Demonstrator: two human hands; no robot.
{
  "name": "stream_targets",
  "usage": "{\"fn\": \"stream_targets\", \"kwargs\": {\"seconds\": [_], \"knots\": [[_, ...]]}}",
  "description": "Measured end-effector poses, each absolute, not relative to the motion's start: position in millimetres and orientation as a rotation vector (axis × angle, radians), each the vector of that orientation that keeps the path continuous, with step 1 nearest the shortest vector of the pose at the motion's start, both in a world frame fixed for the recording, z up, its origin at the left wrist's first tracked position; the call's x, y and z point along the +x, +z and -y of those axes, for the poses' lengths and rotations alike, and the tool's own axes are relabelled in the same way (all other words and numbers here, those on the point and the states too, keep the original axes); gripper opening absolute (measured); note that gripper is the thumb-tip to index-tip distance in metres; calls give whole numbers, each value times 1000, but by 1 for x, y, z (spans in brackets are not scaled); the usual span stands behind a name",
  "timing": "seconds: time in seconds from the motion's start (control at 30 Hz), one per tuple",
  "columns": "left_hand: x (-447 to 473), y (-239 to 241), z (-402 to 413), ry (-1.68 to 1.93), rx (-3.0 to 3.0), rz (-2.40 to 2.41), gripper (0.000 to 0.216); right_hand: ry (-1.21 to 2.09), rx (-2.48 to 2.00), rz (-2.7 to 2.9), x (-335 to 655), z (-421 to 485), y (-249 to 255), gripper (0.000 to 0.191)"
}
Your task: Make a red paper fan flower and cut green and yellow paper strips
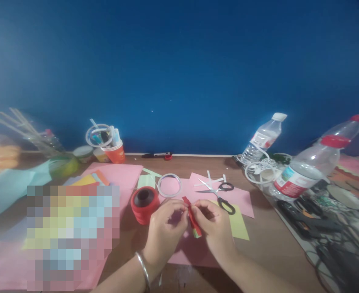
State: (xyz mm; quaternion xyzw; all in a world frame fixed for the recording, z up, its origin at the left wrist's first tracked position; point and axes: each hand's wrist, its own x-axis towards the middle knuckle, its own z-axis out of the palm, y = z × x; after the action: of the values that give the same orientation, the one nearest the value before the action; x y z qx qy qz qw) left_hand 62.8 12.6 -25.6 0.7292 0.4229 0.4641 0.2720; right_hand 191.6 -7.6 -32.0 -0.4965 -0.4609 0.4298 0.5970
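1. While both hands meet above the brown wooden table [277, 244], here's the main item: a narrow red strip, papery-looking, w/ green at its lower end [195, 224], btwn the fingertips, top leaning twd 11 o'clock. Strip = clock centre, plain blue wall [179, 81] = 12.
2. L hand [168, 219], coming in from 8: thumb + forefinger in a narrow pinch on the strip's left edge, nr the top. Shiny silver metal bangle [142, 266] on that wrist.
3. R hand [217, 221], in from 4: thumb pressed on the strip, tight grip; fingers behind mostly hidden.
4. At 9, just beside L hand, a fat red spool w/ dark hollow core [144, 213]. At 11, a clear ring-shaped tape roll [169, 176].
5. Btwn 1 & 2, black-handled metal scissors [215, 191], blades spread, on a flat pink paper sheet [243, 203]; thin white paper strips [209, 177] nr the blades. One handle loop overlaps a yellow-green paper sheet [240, 224] at 3.
6. Further out: orange paper cup [114, 154] at 10, stuffed w/ bits; white-capped clear plastic bottle [266, 132] at 1; red-capped one [313, 162] at 2.
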Motion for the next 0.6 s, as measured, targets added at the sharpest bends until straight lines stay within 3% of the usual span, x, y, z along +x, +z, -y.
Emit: {"fn": "stream_targets", "kwargs": {"seconds": [0.6], "knots": [[64,-24,-14,1181,1880,-1160,13,1071,-1120,1115,193,7,-31,14]]}}
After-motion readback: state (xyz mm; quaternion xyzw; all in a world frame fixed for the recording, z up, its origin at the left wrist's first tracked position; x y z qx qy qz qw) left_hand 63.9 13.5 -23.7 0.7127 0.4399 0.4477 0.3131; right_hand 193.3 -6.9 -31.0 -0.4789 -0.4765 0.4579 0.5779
